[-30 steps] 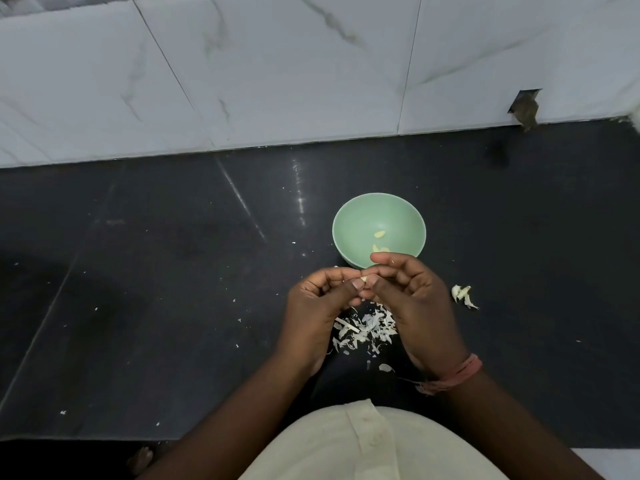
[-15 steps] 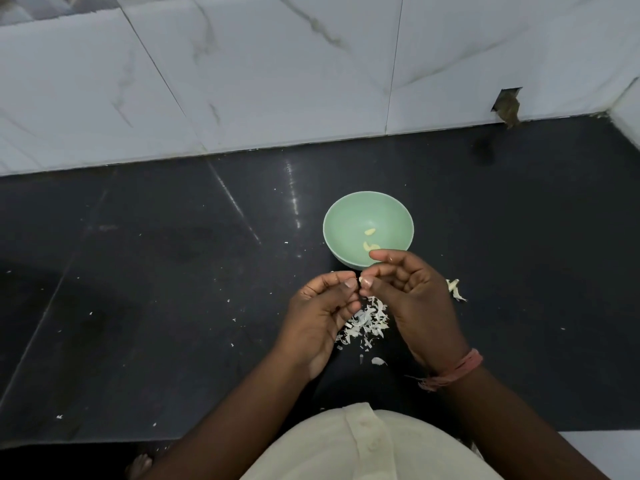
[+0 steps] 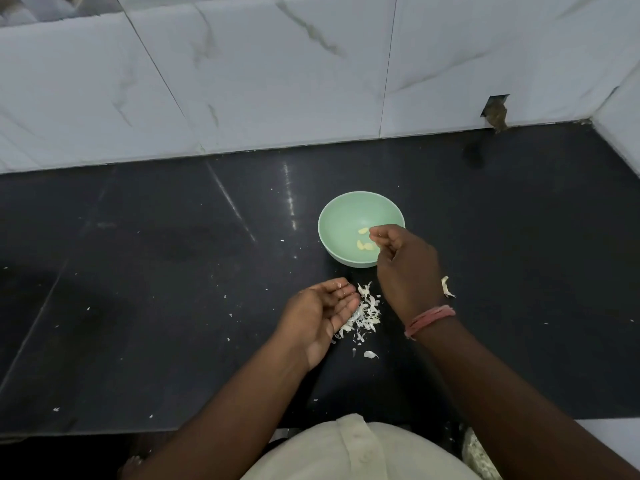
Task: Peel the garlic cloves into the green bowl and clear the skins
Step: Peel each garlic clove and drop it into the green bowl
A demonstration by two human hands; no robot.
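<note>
both hands have come apart since half a second ago, when their fingertips met just below the bowl. right hand (image 3: 407, 268) has reached forward and now hangs over the near right rim of the green bowl (image 3: 341, 220), its fingers curled loosely with the tips over the inside; whether anything remains pinched between them cannot be told. left hand (image 3: 320, 315) has dropped back and lies palm up, fingers relaxed and slightly spread, holding nothing, its fingertips at the left edge of the pile of skins (image 3: 365, 315).

peeled cloves (image 3: 363, 242) lie pale yellow on the bowl's bottom, just left of the right fingertips; there look to be about three, where the earlier frame showed two, though the hand hides part of the bowl.

skins sit heaped on the black counter (image 3: 173, 289) between the two hands, just nearer than the bowl, with small flecks scattered around. one loose bit of garlic or skin (image 3: 446, 287) lies to the right of the right hand, mostly as before. a pink band (image 3: 429, 318) circles the right wrist. white marbled tiles (image 3: 277, 81) stand behind the counter.
</note>
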